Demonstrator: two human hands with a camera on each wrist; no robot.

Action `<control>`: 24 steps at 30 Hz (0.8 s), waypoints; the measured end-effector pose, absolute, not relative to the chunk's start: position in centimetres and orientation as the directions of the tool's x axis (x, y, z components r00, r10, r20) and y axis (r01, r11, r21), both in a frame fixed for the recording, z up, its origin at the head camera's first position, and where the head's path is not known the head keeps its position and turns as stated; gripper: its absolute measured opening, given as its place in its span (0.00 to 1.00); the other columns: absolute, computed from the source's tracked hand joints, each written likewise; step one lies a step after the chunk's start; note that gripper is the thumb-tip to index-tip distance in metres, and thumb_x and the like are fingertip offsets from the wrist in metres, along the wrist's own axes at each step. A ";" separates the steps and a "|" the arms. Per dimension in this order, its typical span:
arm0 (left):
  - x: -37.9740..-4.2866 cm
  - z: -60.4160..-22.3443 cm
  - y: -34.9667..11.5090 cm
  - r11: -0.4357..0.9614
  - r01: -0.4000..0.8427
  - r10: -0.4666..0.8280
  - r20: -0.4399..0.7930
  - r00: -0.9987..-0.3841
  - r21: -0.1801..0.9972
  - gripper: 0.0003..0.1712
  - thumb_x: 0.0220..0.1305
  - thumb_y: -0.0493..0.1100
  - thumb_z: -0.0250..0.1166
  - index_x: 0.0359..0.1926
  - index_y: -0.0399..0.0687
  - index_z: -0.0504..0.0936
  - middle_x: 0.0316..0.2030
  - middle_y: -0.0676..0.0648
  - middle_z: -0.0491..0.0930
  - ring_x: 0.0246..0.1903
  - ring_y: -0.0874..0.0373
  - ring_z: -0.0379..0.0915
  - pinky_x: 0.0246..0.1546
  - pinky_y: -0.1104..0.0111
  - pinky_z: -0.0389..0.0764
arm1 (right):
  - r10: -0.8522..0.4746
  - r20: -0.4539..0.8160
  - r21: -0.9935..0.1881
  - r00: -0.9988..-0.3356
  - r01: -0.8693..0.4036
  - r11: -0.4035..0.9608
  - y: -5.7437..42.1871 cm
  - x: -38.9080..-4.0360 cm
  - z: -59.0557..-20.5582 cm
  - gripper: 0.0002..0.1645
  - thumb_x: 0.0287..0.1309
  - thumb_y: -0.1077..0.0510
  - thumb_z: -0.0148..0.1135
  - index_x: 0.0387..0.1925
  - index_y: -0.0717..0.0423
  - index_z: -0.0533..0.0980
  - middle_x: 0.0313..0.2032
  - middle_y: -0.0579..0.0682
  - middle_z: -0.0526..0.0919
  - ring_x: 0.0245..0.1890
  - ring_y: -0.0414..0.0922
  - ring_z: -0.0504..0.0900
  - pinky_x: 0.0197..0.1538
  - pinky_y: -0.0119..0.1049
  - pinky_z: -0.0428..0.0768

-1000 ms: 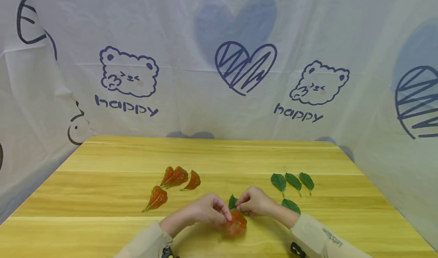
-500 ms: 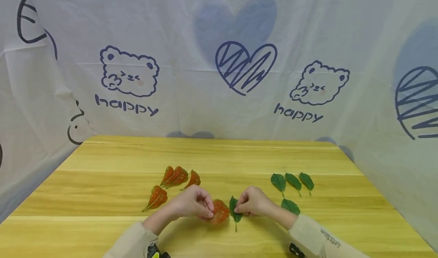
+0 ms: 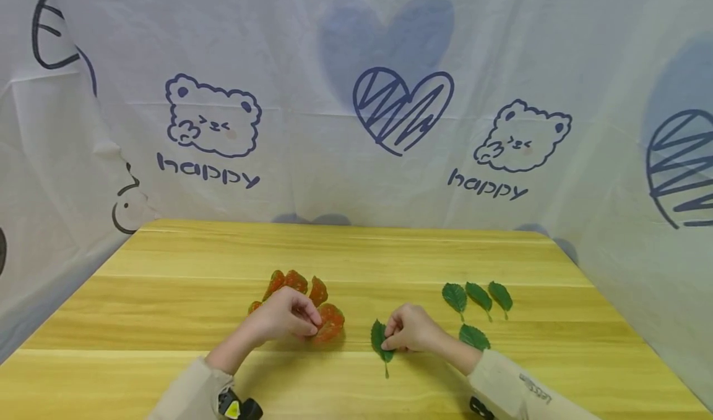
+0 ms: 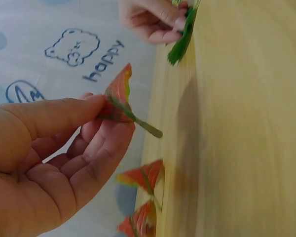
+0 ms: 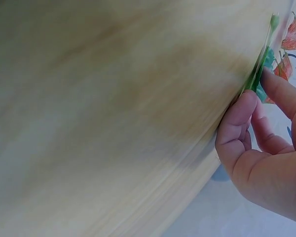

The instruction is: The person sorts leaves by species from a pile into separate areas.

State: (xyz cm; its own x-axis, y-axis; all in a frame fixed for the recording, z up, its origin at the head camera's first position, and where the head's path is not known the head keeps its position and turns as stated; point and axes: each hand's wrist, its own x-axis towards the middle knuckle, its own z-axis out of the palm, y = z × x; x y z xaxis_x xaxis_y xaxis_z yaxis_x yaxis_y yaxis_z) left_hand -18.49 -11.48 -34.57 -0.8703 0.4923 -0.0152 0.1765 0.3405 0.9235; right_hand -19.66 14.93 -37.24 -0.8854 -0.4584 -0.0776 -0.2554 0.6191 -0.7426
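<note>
Between thumb and fingers my left hand (image 3: pixel 289 313) pinches a red leaf (image 3: pixel 331 323) just above the table, left of centre. In the left wrist view that red leaf (image 4: pixel 119 98) has a green midrib and a short stem pointing away from the fingertips. My right hand (image 3: pixel 414 330) pinches a green leaf (image 3: pixel 379 336) with a toothed edge, its stem towards the front of the table. Edge-on, the same green leaf (image 5: pixel 259 69) shows at the fingertips in the right wrist view. Several red leaves (image 3: pixel 295 281) lie behind the left hand, which partly hides them.
Several green leaves (image 3: pixel 478 296) lie on the right side of the wooden table (image 3: pixel 223 247). A pale curtain (image 3: pixel 312 160) printed with bears and hearts hangs behind the table's far edge.
My left hand has carried the red leaf leftwards and away from the green leaf, towards the other red leaves. My right hand stays nearly still with the green leaf, now fully uncovered.
</note>
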 end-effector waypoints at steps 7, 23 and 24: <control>-19.0 -34.8 -13.2 0.386 0.207 0.446 0.015 -0.895 0.899 0.02 0.50 0.25 0.62 0.27 0.31 0.80 0.22 0.46 0.77 0.21 0.55 0.74 0.24 0.61 0.78 | -0.459 -0.087 -0.742 -0.884 -0.250 0.622 14.9 -19.6 -37.2 0.08 0.40 0.69 0.68 0.20 0.60 0.74 0.13 0.44 0.69 0.10 0.35 0.65 0.14 0.25 0.64; -19.1 -35.5 -14.8 0.515 0.112 0.325 -0.073 -0.943 0.850 0.03 0.49 0.25 0.62 0.28 0.31 0.79 0.20 0.47 0.73 0.20 0.57 0.72 0.22 0.64 0.78 | -0.467 -0.093 -0.750 -0.879 -0.247 0.614 14.9 -19.7 -37.3 0.08 0.40 0.70 0.67 0.20 0.61 0.74 0.13 0.44 0.68 0.10 0.35 0.64 0.14 0.25 0.63; -19.1 -35.6 -14.8 0.521 0.112 0.328 -0.077 -0.942 0.846 0.03 0.49 0.25 0.62 0.29 0.31 0.79 0.20 0.47 0.73 0.20 0.57 0.72 0.22 0.64 0.78 | -0.466 -0.096 -0.750 -0.879 -0.244 0.615 14.9 -19.7 -37.3 0.08 0.40 0.70 0.67 0.20 0.61 0.74 0.13 0.44 0.68 0.10 0.35 0.64 0.14 0.25 0.63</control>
